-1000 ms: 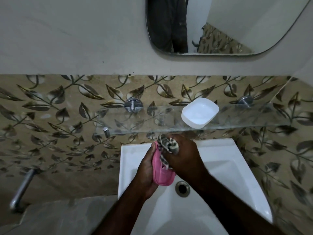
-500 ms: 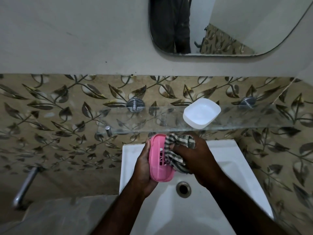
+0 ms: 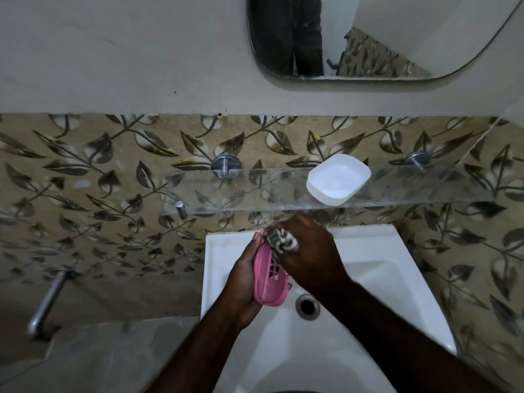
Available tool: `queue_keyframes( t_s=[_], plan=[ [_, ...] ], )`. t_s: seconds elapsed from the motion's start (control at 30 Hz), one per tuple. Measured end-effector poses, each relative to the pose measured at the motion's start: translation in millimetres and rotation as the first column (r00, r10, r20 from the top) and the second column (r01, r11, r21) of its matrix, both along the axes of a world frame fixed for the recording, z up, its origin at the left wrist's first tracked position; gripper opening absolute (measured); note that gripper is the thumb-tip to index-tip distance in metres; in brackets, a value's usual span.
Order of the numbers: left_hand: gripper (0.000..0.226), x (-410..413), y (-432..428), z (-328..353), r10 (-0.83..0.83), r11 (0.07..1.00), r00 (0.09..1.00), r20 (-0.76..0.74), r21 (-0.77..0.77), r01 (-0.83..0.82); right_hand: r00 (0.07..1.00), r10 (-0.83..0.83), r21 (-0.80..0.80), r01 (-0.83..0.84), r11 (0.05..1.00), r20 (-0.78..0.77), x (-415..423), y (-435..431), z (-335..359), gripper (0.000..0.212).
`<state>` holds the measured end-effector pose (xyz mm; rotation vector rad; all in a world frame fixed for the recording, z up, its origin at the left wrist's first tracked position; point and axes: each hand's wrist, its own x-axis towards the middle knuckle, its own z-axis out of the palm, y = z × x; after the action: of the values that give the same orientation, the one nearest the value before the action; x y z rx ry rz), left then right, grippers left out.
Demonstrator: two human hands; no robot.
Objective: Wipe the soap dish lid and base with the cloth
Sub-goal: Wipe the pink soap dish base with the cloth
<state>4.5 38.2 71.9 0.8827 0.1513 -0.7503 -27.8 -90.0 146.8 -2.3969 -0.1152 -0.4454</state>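
Left hand [image 3: 243,282]: fingers wrapped round the pink slotted soap dish base [image 3: 268,276], holding it on edge over the white sink [image 3: 377,282]. Thumb lies along the base's left rim; 1 fingertip shows at the lower right edge of the base. Slots face toward the right hand.

Right hand [image 3: 307,256]: fingers closed on the striped cloth [image 3: 280,240], bunched into a wad. Cloth wad sticks out between thumb and index finger and presses against the upper end of the base, directly beside the left-hand fingers. Contact area betw. cloth and base is partly hidden by the right hand.

White soap dish lid [image 3: 337,178]: lies open side up on the glass shelf [image 3: 255,191], above and to the right of both sets of fingers, well apart from them. Nothing touches it.

Sink drain [image 3: 307,304]: just below the right-hand fingers, beside the lower end of the base.

Ref. items:
- 2 round metal shelf mounts on the leaf-pattern tile wall [image 3: 85,194], behind the shelf.
- Mirror [image 3: 382,38] high above the hands.
- Metal bar [image 3: 46,302] far left of the left-hand fingers.

Both forearms enter from the bottom edge and converge over the sink.
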Motion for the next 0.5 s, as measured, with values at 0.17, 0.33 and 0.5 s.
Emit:
queue_keyframes(
  t_s=[0.17, 0.33, 0.5],
  plan=[
    [0.05, -2.5, -0.5, 0.0, 0.002, 0.999, 1.0, -0.022, -0.048, -0.003, 0.999, 0.044, -0.061, -0.045, 0.997, -0.019, -6.9, 9.9, -6.1, 0.022],
    [0.052, -3.8, 1.9, -3.3, 0.018, 1.0, 1.0, -0.016, -0.024, -0.018, 0.991, 0.07, -0.155, -0.087, 0.984, -0.11, -1.3, -0.1, -3.9, 0.027],
    [0.05, -0.2, 3.9, -4.3, 0.025, 0.999, 0.999, -0.028, -0.045, -0.026, 0.997, 0.073, -0.161, -0.075, 0.984, -0.021, -3.7, 12.3, -4.6, 0.018]
  ],
)
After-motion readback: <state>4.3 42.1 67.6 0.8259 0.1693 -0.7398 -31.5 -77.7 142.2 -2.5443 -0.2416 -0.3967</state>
